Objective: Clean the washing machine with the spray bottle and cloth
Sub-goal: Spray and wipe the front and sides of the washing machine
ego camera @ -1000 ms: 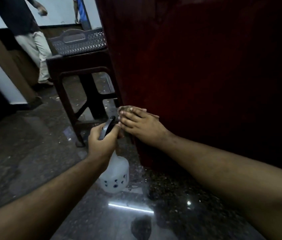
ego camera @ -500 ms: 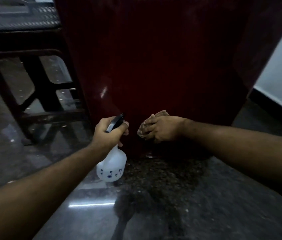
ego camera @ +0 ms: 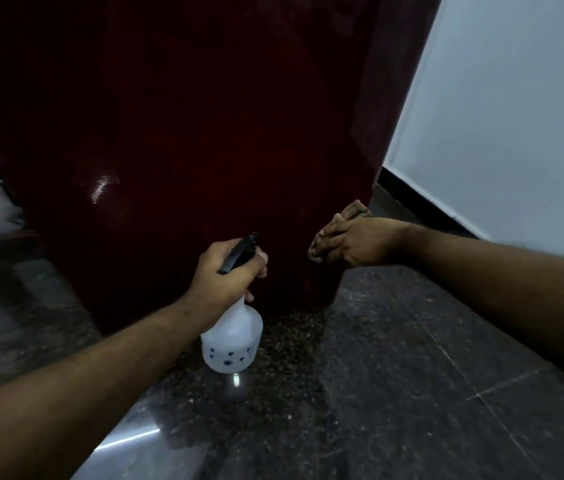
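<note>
1. The left hand (ego camera: 228,275) is gripping the neck of a translucent white plastic spray bottle with a black trigger head and small blue printed marks (ego camera: 233,341), with the fingers curled round it just under the black head.
2. The bottle is hanging below that hand, tilted, its rounded body low over the dark polished speckled stone floor (ego camera: 394,393); whether its base is touching the floor is not clear.
3. The black nozzle is pointing up and away toward the tall, glossy dark red front panel of the washing machine (ego camera: 204,133), and sitting close to the panel's lower part.
4. The right hand (ego camera: 356,242) is pressing a crumpled brownish cloth (ego camera: 351,211) against the lower right of the red panel, near its right-hand edge, with the fingers laid over the cloth and slightly bent.
5. The cloth is showing above and to the left of the fingers, bunched between the hand and the panel.
6. The two hands are sitting near each other, apart, the left lower than the right.
7. The washing machine is standing on the floor, filling most of the upper view, with a small bright reflection on its lower left.
8. A pale grey-white wall with a dark skirting strip (ego camera: 516,133) is running down to the right of the machine.
</note>
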Motion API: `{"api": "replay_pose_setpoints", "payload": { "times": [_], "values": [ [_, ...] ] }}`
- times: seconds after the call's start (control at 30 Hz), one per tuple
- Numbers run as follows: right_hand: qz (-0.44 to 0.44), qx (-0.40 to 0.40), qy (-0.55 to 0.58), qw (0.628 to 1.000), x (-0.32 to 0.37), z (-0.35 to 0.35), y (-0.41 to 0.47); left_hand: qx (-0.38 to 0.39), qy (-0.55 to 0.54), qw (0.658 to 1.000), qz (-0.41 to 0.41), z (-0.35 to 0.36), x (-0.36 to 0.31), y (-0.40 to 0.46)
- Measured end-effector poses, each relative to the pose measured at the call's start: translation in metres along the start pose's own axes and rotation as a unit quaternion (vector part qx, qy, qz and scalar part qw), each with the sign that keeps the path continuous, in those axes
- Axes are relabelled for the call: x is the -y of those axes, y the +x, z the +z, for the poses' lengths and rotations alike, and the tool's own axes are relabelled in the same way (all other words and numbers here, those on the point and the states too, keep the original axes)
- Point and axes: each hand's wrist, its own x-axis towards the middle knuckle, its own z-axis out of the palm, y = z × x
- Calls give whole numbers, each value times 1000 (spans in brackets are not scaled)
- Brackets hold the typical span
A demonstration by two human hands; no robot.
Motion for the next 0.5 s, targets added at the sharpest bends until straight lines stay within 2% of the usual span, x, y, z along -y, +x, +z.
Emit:
{"api": "replay_pose_setpoints", "payload": {
  "times": [0.07, 0.1, 0.17, 0.2, 0.3, 0.4, 0.5],
  "values": [
    [-62, -25, -17, 998, 4, 15, 4, 3, 5, 1000, 6, -4, -1, -2],
    [-81, -2, -5, 997, 1, 21, 3, 3, 8, 1000, 7, -8, -1, -2],
    [-108, -11, -64, 992, -3, 23, 10, -12, 18, 1000, 0, -23, -1, -7],
    [-125, -61, -81, 987, -2, 20, 17, -19, 24, 1000, -3, -29, -1, -9],
    [-174, -141, -112, 968, 9, 11, 57, -49, 42, 998, -8, -62, 4, -22],
    [-192, -217, -132, 948, 24, -10, 114, -90, 83, 992, -20, -100, 10, -42],
    [-169, -269, -131, 939, 46, -27, 158, -132, 113, 984, -35, -131, 11, -62]
  ]
}}
